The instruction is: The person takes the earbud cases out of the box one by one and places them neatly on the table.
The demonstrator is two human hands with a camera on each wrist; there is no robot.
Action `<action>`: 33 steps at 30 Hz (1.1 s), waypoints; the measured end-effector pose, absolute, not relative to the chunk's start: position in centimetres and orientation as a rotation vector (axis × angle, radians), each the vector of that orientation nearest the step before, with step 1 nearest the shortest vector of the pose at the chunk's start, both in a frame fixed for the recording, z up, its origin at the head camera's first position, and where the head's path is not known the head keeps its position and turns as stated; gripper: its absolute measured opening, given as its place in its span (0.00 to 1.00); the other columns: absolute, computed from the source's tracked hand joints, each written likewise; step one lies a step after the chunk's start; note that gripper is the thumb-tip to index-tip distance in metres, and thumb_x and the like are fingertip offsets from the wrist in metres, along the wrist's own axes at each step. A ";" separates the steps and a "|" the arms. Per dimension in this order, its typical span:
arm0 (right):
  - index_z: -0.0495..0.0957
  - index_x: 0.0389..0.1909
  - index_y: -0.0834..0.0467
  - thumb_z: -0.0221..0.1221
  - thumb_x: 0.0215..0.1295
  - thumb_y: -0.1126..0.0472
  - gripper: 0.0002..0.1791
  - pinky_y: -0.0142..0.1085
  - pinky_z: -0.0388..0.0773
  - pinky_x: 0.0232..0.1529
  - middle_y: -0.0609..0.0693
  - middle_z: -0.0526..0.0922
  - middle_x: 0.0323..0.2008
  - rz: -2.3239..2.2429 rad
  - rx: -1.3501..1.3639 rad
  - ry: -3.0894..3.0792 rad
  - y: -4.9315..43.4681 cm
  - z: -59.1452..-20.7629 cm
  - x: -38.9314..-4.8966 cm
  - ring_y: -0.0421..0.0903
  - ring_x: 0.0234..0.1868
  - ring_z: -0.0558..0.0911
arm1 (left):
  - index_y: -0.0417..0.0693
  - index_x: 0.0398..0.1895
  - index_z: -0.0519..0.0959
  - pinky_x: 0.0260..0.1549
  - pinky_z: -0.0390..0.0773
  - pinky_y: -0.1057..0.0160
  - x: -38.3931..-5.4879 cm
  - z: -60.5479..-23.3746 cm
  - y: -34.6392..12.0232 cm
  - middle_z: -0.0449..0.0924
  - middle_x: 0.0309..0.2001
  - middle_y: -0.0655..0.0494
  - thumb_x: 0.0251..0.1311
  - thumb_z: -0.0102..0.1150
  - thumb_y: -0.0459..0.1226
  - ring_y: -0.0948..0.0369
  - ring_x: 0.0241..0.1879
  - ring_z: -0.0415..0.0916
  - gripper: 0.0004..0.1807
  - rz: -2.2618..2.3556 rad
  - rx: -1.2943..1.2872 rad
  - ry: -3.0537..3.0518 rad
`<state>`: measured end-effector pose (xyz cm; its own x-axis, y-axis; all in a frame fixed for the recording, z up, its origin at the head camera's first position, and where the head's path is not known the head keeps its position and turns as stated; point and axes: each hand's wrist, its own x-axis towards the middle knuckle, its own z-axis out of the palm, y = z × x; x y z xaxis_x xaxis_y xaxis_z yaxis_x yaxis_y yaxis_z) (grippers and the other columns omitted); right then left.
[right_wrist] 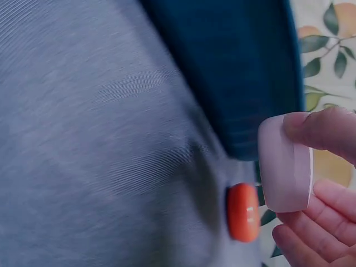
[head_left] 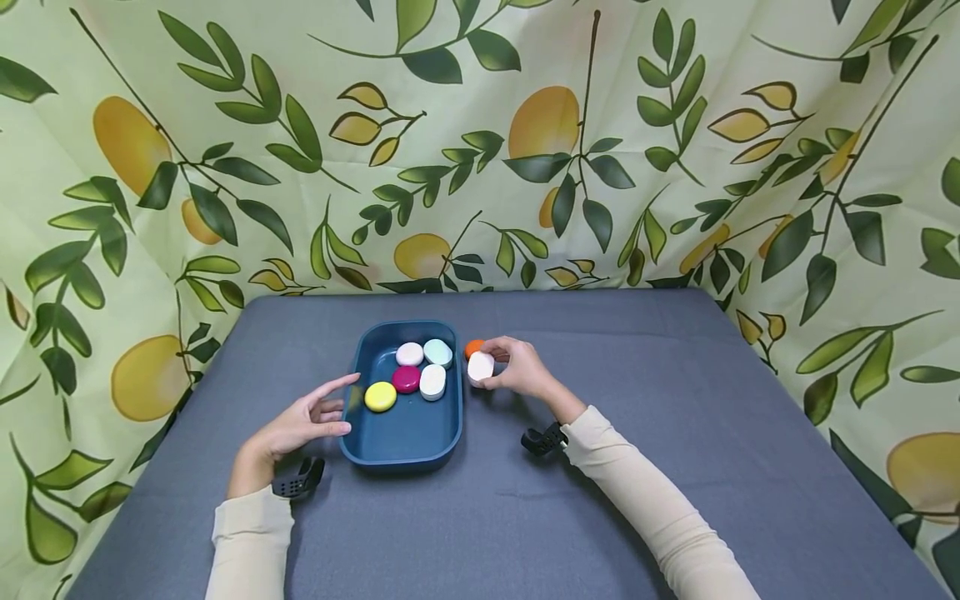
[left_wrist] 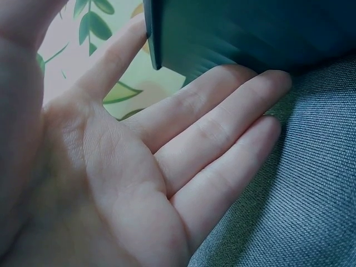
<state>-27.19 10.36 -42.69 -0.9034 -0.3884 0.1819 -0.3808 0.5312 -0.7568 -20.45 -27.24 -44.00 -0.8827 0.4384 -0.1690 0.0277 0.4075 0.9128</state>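
Note:
My right hand [head_left: 522, 367] pinches a small white rounded case [right_wrist: 278, 166] between thumb and fingers, just outside the right wall of a blue tray [head_left: 408, 435]. Close beside it on the table is an orange rounded piece [right_wrist: 243, 212], partly hidden by the hand in the head view. At the tray's left wall my left hand [head_left: 303, 423] has its fingers extended against or very near the side, holding nothing. Inside the tray lie a pale pink piece [head_left: 409, 354], a light blue one [head_left: 437, 353], a magenta one [head_left: 406, 380], a white one [head_left: 432, 382] and a yellow one [head_left: 380, 397].
A grey cloth [head_left: 600, 500] covers the table. Behind it and along both sides hangs a curtain [head_left: 465, 200] printed with leaves and fruit. Each wrist wears a black band, the left band [head_left: 298, 479] and the right band [head_left: 543, 439].

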 end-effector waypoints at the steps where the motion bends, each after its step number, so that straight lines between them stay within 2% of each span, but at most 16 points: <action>1: 0.78 0.50 0.68 0.72 0.45 0.66 0.28 0.44 0.80 0.56 0.64 0.82 0.49 -1.347 -0.693 2.732 10.4 -43.0 -27.2 0.57 0.51 0.83 | 0.48 0.75 0.50 0.63 0.61 0.31 -20.5 -44.0 -27.2 0.43 0.75 0.29 0.61 0.61 0.40 0.28 0.71 0.50 0.43 1.473 0.400 2.283; 16: 0.77 0.52 0.71 0.72 0.43 0.71 0.30 0.43 0.80 0.56 0.66 0.82 0.50 -1.348 -0.682 2.644 10.4 -45.1 -27.3 0.59 0.53 0.82 | 0.48 0.75 0.49 0.63 0.62 0.30 -20.5 -44.1 -27.2 0.43 0.75 0.29 0.61 0.61 0.39 0.28 0.71 0.49 0.43 1.469 0.384 2.284; 33: 0.76 0.53 0.71 0.71 0.45 0.72 0.30 0.43 0.80 0.55 0.67 0.81 0.52 -1.384 -0.629 2.628 10.2 -45.1 -27.3 0.60 0.54 0.82 | 0.49 0.75 0.50 0.63 0.61 0.30 -20.5 -44.0 -27.3 0.43 0.75 0.29 0.61 0.61 0.40 0.28 0.71 0.49 0.43 1.458 0.388 2.293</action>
<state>-27.27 10.18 -45.11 -0.9089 -0.4055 0.0971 -0.3096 0.5001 -0.8087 -20.48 -27.25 -44.02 -0.8838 0.4325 -0.1784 0.0220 0.4194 0.9075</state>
